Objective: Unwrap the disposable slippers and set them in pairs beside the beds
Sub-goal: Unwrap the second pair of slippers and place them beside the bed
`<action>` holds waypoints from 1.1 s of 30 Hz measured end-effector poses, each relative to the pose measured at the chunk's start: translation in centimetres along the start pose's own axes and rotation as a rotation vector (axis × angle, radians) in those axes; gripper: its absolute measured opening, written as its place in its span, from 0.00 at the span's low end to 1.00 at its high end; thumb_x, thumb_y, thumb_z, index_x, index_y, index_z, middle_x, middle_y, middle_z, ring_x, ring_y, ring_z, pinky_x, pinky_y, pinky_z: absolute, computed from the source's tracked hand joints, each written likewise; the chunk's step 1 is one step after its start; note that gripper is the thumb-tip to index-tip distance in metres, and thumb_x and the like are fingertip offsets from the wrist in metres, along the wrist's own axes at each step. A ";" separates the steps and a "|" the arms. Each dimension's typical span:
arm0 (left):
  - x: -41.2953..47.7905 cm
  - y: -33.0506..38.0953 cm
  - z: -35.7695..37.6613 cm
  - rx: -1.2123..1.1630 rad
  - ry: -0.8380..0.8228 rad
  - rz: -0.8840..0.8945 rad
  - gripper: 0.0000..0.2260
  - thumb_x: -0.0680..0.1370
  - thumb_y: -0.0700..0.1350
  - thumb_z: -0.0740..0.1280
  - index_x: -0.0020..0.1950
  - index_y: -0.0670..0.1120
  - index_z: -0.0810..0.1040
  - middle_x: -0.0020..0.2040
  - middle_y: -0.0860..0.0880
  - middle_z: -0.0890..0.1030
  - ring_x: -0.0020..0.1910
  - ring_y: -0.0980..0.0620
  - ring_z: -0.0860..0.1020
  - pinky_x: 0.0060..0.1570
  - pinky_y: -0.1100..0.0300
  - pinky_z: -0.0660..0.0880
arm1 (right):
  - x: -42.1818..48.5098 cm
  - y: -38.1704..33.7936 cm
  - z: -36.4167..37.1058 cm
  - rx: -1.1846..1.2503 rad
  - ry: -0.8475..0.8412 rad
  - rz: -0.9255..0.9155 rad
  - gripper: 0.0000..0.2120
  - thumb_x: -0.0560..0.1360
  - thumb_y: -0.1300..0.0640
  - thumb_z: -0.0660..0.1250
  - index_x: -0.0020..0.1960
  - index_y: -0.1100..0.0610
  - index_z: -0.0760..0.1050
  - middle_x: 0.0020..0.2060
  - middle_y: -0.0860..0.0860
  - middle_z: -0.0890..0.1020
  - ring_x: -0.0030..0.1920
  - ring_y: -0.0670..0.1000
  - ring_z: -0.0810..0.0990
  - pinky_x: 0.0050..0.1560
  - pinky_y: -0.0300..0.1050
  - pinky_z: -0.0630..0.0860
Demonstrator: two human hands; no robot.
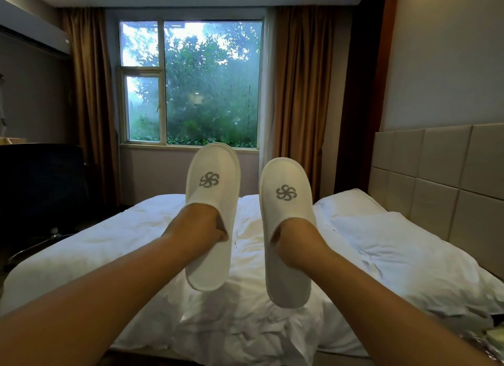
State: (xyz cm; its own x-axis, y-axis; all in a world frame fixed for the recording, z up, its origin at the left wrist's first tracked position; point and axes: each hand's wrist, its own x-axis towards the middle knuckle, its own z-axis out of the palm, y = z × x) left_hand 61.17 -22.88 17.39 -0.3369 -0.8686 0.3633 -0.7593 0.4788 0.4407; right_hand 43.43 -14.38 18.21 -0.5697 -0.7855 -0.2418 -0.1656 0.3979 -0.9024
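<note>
Slippers, two in all: the left slipper (210,180) and the right slipper (286,193), both of white, soft-looking cloth, with rounded closed toes and a grey pinwheel mark on top. They are held toes up above the bed (131,229), apart from each other. The left hand (200,223) is slid into one and the right hand (296,238) into the other. The fingers are hidden inside, so their pose cannot be told. Two white pillows (395,245) lie on the rumpled white cover beside a padded, square-panelled headboard (436,174).
</note>
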 end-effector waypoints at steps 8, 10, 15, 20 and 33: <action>-1.3 1.5 2.0 -0.229 0.048 -0.043 0.26 0.72 0.55 0.76 0.64 0.52 0.68 0.55 0.50 0.76 0.50 0.49 0.75 0.49 0.57 0.71 | -0.6 0.1 0.7 -0.329 0.032 -0.346 0.06 0.83 0.55 0.58 0.54 0.57 0.63 0.45 0.53 0.69 0.47 0.50 0.68 0.52 0.41 0.66; -1.6 2.2 2.0 -0.215 0.056 -0.053 0.30 0.72 0.56 0.76 0.69 0.50 0.69 0.58 0.49 0.76 0.52 0.49 0.74 0.51 0.57 0.71 | -1.1 0.1 0.9 -0.582 0.008 -0.423 0.05 0.84 0.54 0.53 0.55 0.55 0.61 0.42 0.50 0.67 0.51 0.49 0.65 0.55 0.41 0.66; -2.3 2.6 1.7 -0.227 0.060 -0.078 0.29 0.73 0.55 0.75 0.70 0.49 0.70 0.62 0.47 0.77 0.57 0.47 0.76 0.52 0.58 0.70 | -1.8 1.5 1.0 -0.516 0.210 -0.741 0.06 0.80 0.55 0.61 0.52 0.57 0.73 0.43 0.49 0.72 0.49 0.53 0.75 0.53 0.44 0.73; -3.2 2.6 2.5 -0.045 0.046 0.058 0.16 0.79 0.41 0.69 0.66 0.41 0.73 0.58 0.43 0.76 0.61 0.44 0.76 0.62 0.56 0.69 | -2.7 3.4 3.3 -0.223 0.203 -0.879 0.22 0.68 0.49 0.72 0.57 0.53 0.68 0.44 0.43 0.71 0.49 0.48 0.72 0.49 0.37 0.68; -6.4 1.2 -1.7 -0.354 -0.248 0.403 0.18 0.72 0.47 0.65 0.60 0.63 0.77 0.55 0.55 0.84 0.52 0.55 0.81 0.50 0.64 0.78 | -1.7 1.7 3.8 -0.556 0.469 -0.937 0.10 0.81 0.61 0.60 0.60 0.61 0.74 0.50 0.56 0.77 0.55 0.56 0.75 0.63 0.52 0.69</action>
State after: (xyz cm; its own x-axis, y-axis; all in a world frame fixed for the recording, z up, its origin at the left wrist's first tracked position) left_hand 63.37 -16.57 16.95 -0.7125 -0.5931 0.3750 -0.3269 0.7534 0.5705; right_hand 47.15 -14.16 15.76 -0.2603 -0.6757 0.6897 -0.9363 0.0022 -0.3512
